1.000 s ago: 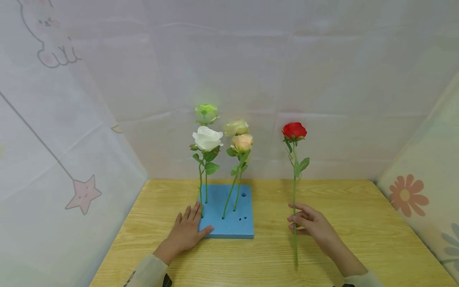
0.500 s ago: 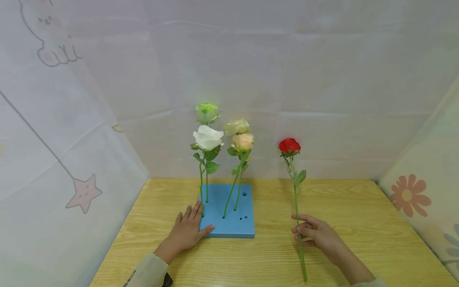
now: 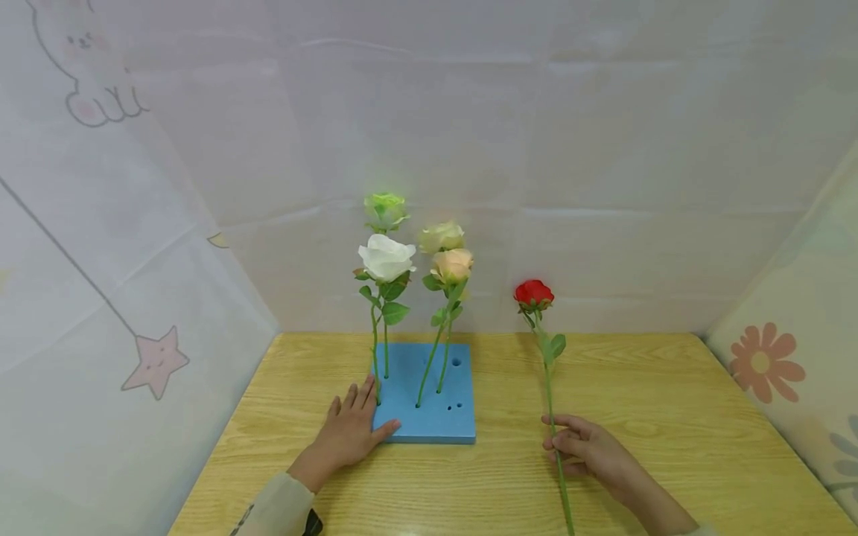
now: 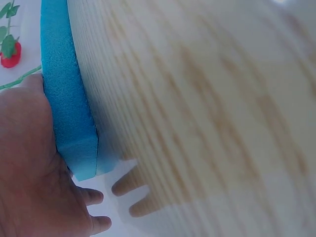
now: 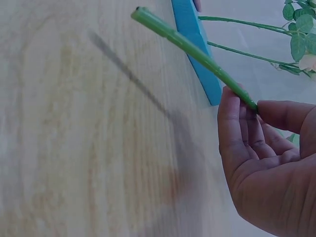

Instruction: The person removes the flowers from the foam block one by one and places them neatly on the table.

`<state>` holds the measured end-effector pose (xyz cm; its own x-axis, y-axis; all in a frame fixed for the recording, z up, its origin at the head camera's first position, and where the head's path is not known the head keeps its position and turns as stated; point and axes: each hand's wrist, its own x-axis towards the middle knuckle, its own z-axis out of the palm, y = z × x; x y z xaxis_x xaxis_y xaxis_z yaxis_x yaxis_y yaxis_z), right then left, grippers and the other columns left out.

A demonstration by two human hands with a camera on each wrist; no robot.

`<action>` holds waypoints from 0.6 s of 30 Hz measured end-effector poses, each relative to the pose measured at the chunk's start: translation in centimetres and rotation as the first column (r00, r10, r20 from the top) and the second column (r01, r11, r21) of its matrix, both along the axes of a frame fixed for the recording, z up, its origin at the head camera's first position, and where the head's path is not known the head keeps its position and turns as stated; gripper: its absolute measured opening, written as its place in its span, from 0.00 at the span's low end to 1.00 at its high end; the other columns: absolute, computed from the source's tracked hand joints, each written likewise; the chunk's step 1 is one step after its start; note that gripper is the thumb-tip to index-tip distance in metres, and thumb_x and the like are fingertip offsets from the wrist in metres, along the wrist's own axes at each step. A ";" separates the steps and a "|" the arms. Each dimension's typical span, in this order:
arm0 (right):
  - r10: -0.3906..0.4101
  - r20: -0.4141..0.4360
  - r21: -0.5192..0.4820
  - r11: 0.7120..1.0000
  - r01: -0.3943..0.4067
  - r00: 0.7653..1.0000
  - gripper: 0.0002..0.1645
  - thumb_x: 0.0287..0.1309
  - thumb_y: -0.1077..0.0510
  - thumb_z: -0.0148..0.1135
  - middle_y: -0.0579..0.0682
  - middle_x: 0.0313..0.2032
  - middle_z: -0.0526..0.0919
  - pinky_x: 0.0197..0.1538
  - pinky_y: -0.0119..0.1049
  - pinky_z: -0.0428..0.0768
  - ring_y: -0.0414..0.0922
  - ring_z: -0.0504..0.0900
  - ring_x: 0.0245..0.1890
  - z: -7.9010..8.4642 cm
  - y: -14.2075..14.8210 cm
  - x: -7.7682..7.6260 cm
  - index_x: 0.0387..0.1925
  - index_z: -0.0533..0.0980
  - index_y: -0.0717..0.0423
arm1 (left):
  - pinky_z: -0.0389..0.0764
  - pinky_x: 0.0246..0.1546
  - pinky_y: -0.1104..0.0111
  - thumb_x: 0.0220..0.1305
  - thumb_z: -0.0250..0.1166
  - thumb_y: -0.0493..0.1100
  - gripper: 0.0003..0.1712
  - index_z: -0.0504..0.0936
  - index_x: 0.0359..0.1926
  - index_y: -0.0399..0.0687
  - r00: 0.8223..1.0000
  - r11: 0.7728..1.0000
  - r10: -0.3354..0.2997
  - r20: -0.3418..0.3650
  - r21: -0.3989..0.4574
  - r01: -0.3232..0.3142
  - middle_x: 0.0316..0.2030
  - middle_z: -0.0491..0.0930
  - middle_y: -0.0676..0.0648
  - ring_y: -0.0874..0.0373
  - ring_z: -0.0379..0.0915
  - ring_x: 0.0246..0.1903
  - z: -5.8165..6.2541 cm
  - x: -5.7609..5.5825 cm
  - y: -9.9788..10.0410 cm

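A red rose (image 3: 534, 292) leans over the right half of the table, its green stem (image 5: 197, 53) pinched between the thumb and fingers of my right hand (image 3: 593, 454). In the right wrist view the cut stem end hangs above the wood. My left hand (image 3: 348, 432) lies with spread, straight fingers on the left edge and front corner of a blue foam block (image 3: 429, 428). Standing in holes of that block are a white rose (image 3: 387, 258), a green rose (image 3: 386, 211), a cream rose (image 3: 442, 237) and a peach rose (image 3: 453, 266).
Several bare holes show on the block's right side, one near the back corner (image 3: 456, 362). The wooden table (image 3: 637, 380) ends at a pale cloth backdrop (image 3: 637, 149) behind and at both sides.
My right hand has moved toward me with the red rose, so the bloom sits lower and tips slightly left. My left hand and the block have stayed put.
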<state>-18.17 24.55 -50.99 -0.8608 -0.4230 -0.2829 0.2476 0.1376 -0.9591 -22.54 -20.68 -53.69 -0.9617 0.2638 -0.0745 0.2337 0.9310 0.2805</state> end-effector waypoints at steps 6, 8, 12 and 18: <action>0.022 0.029 -0.036 0.999 -0.021 0.999 0.42 0.73 0.52 0.59 0.61 0.51 0.80 0.52 0.43 0.84 0.51 0.85 0.48 -0.7 0.3 0.1 0.75 0.54 0.70 | 0.46 0.70 0.32 0.69 0.46 0.77 0.57 0.49 0.80 0.40 1.000 1.000 0.004 0.007 -0.001 -0.004 0.81 0.40 0.42 0.34 0.40 0.77 0.1 0.1 0.0; 0.032 0.039 -0.048 0.998 -0.030 0.999 0.42 0.74 0.53 0.58 0.60 0.51 0.81 0.52 0.44 0.84 0.51 0.85 0.48 -0.8 0.4 0.1 0.75 0.53 0.71 | 0.46 0.70 0.33 0.70 0.46 0.77 0.56 0.49 0.80 0.40 1.000 1.000 0.005 0.008 0.000 -0.005 0.81 0.41 0.42 0.34 0.41 0.77 0.2 0.1 0.0; 0.040 0.053 -0.061 0.997 -0.036 0.998 0.42 0.74 0.53 0.58 0.59 0.50 0.81 0.53 0.46 0.84 0.50 0.85 0.48 -1.2 0.5 0.2 0.75 0.53 0.72 | 0.46 0.71 0.33 0.70 0.46 0.76 0.56 0.47 0.81 0.41 1.000 1.000 0.005 0.009 -0.004 -0.005 0.81 0.40 0.42 0.34 0.40 0.78 0.2 0.2 0.0; 0.048 0.080 -0.080 0.996 -0.042 0.996 0.41 0.73 0.55 0.58 0.58 0.48 0.82 0.52 0.44 0.85 0.48 0.85 0.45 -1.8 0.3 0.3 0.74 0.52 0.73 | 0.46 0.71 0.33 0.70 0.46 0.77 0.57 0.45 0.81 0.42 1.000 1.000 0.005 0.012 0.003 -0.005 0.81 0.40 0.43 0.35 0.39 0.78 0.1 0.0 0.0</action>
